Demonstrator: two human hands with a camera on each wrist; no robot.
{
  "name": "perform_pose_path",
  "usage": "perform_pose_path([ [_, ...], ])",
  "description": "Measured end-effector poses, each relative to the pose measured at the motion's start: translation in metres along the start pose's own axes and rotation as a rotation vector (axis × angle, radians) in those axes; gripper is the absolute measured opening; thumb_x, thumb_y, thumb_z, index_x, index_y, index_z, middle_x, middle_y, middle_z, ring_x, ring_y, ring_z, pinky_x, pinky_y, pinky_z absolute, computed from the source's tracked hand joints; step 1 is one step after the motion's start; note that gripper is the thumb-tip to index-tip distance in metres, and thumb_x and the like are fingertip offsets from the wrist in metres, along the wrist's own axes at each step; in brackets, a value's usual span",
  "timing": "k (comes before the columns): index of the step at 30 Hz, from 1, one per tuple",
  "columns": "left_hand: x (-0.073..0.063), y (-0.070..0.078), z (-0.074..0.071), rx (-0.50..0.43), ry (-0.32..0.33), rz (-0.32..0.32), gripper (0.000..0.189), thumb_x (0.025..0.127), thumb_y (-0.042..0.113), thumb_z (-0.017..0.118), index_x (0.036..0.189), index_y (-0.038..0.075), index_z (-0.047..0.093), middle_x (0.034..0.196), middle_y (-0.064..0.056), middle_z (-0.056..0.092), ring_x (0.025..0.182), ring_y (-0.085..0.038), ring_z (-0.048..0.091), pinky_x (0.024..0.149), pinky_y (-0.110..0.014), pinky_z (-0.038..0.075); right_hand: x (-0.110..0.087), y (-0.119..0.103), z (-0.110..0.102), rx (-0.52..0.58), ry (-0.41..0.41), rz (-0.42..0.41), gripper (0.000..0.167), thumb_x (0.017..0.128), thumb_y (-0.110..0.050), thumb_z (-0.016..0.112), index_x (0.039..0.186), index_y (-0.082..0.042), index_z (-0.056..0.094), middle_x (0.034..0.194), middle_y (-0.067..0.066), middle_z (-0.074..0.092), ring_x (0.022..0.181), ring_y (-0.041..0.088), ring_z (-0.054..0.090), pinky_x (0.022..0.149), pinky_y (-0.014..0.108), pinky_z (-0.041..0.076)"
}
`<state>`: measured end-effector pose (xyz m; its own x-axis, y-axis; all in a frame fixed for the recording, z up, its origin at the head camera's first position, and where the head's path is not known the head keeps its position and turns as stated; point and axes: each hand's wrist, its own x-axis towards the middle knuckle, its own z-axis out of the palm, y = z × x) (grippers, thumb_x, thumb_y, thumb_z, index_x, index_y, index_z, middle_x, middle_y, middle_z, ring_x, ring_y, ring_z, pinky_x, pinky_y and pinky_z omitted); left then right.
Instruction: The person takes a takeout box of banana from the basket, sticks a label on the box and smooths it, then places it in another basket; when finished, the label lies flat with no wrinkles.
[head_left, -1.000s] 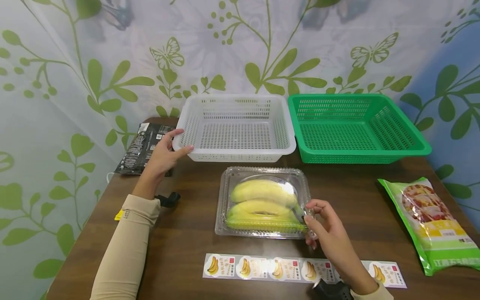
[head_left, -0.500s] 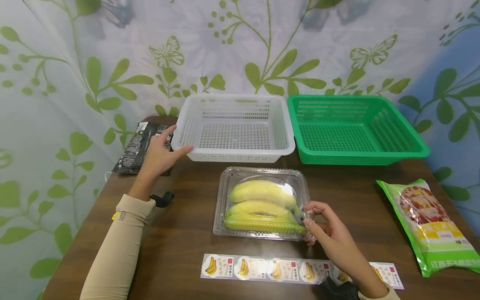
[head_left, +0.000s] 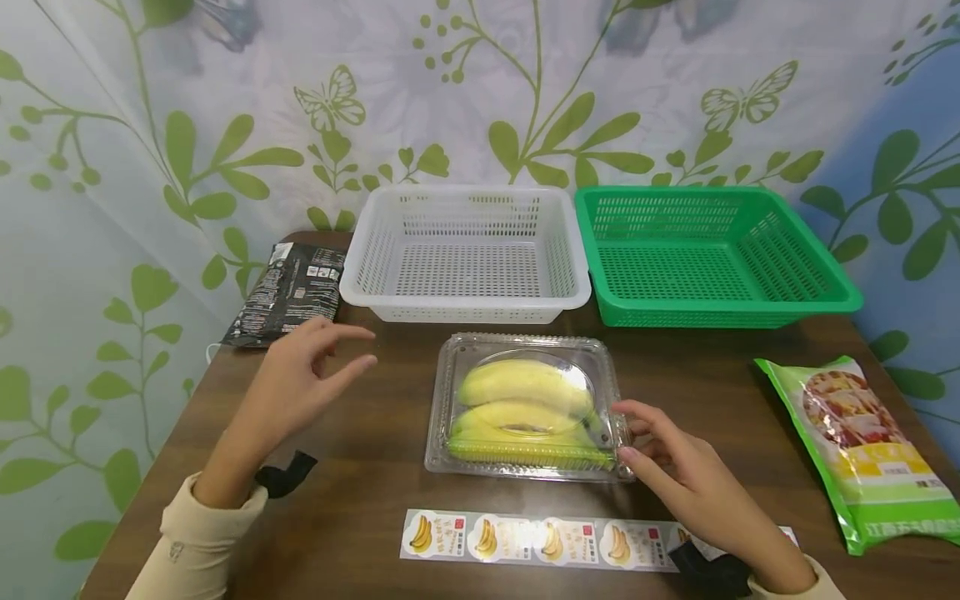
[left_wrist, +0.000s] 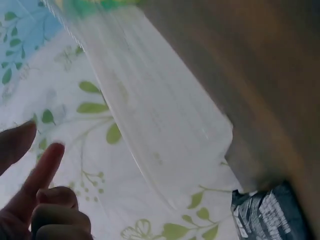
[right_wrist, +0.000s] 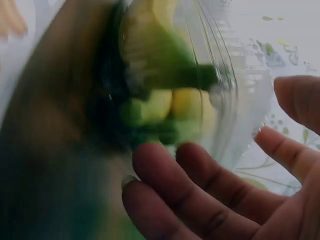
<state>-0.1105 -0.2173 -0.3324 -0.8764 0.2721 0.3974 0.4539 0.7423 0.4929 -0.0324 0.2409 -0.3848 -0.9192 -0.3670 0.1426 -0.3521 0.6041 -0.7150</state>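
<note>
A clear plastic clamshell box (head_left: pixel 442 417) with bananas (head_left: pixel 525 408) inside lies closed on the table, in the middle of the head view. My right hand (head_left: pixel 686 475) is at the box's right edge, thumb and fingers spread apart and holding nothing. In the right wrist view its fingers (right_wrist: pixel 160 172) are in front of the clear wall, with the yellow and green bananas showing through. My left hand (head_left: pixel 300 379) hovers over the table left of the box, its thumb and index finger apart with nothing between them. The white basket (head_left: pixel 465 312) stands just beyond it.
A green basket (head_left: pixel 720 317) stands right of the white one, both against the patterned cloth (head_left: pixel 465 100). A black bag (head_left: pixel 288 300) lies at the left. To the right is a green-and-white food packet (head_left: pixel 870 450). A strip of banana stickers (head_left: pixel 525 540) lies in front.
My left hand has let go of the white basket's corner and moved back toward me. My right hand has loosened from the box's right edge. The box has hardly moved.
</note>
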Motion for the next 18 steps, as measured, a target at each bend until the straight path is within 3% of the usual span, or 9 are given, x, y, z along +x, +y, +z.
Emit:
perform_pose_path([
  [5,-0.036,0.014,0.011,-0.022,-0.120,0.027,0.028,0.085,0.020,0.085,0.111,0.025,0.077,0.085,0.014,0.046,0.064,-0.005,0.039,0.057,-0.024,0.038,0.005,0.005,-0.023,-0.142,0.015,-0.048,0.056,0.100,-0.010,0.067,0.149,-0.027,0.048,0.105,-0.011,0.067,0.087,0.003,0.066,0.074,0.026,0.055],
  [8,-0.056,0.018,0.020,-0.054,-0.190,0.027,0.032,0.085,0.024,0.086,0.114,0.029,0.075,0.094,0.018,0.052,0.073,-0.003,0.050,0.062,-0.023,0.045,0.008,0.011,-0.040,-0.177,0.049,-0.040,0.053,0.099,-0.009,0.067,0.147,-0.027,0.051,0.103,-0.008,0.068,0.085,0.006,0.067,0.075,0.020,0.053],
  [12,-0.079,0.022,0.031,-0.109,-0.294,0.057,0.031,0.088,0.030,0.084,0.117,0.029,0.072,0.103,0.018,0.057,0.087,-0.004,0.058,0.072,-0.025,0.051,0.012,0.021,-0.062,-0.117,0.102,0.012,0.049,0.101,-0.005,0.064,0.144,-0.026,0.054,0.099,-0.004,0.069,0.082,0.011,0.069,0.072,0.015,0.051],
  [18,-0.099,0.029,0.036,-0.170,-0.440,0.063,0.028,0.091,0.037,0.079,0.117,0.032,0.069,0.106,0.019,0.055,0.085,-0.002,0.057,0.074,-0.025,0.051,0.018,0.032,-0.075,-0.074,0.140,0.032,0.042,0.102,-0.003,0.061,0.140,-0.020,0.057,0.098,-0.004,0.070,0.080,0.010,0.071,0.070,0.015,0.053],
])
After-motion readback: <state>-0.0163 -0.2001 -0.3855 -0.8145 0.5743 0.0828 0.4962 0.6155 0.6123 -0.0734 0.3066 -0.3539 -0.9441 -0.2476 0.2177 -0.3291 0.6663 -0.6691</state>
